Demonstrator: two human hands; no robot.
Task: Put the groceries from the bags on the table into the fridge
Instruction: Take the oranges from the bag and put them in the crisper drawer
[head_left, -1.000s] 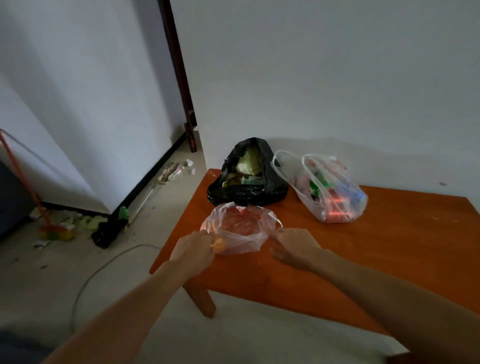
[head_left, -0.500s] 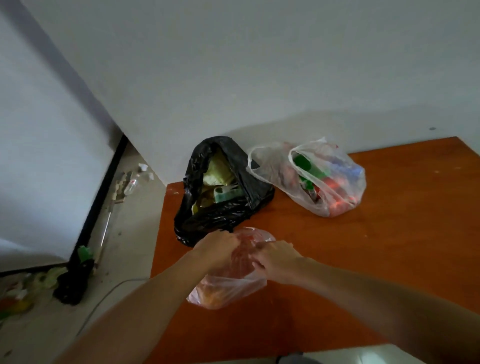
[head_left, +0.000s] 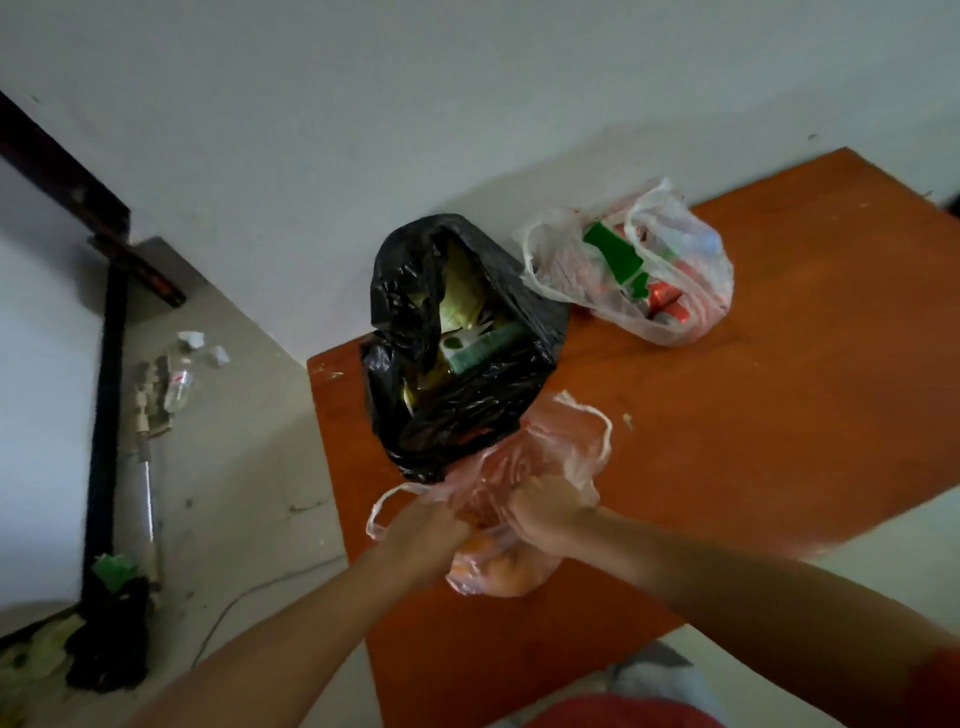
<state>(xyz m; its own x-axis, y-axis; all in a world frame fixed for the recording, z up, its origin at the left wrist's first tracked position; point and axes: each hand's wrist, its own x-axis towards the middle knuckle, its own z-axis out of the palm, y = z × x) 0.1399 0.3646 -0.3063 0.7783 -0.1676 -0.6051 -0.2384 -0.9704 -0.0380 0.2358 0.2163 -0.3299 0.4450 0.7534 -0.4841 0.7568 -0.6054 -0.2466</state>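
Two hands (head_left: 426, 530) (head_left: 545, 519) grip one pink bag (head_left: 550, 447) of three.

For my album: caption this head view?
Pink bag of orange fruit, held at its mouth, beside a black bag.

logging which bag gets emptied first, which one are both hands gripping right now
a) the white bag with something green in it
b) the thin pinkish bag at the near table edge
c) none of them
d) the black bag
B: the left hand and right hand both grip the pinkish bag, while the black bag and white bag sit untouched behind it.
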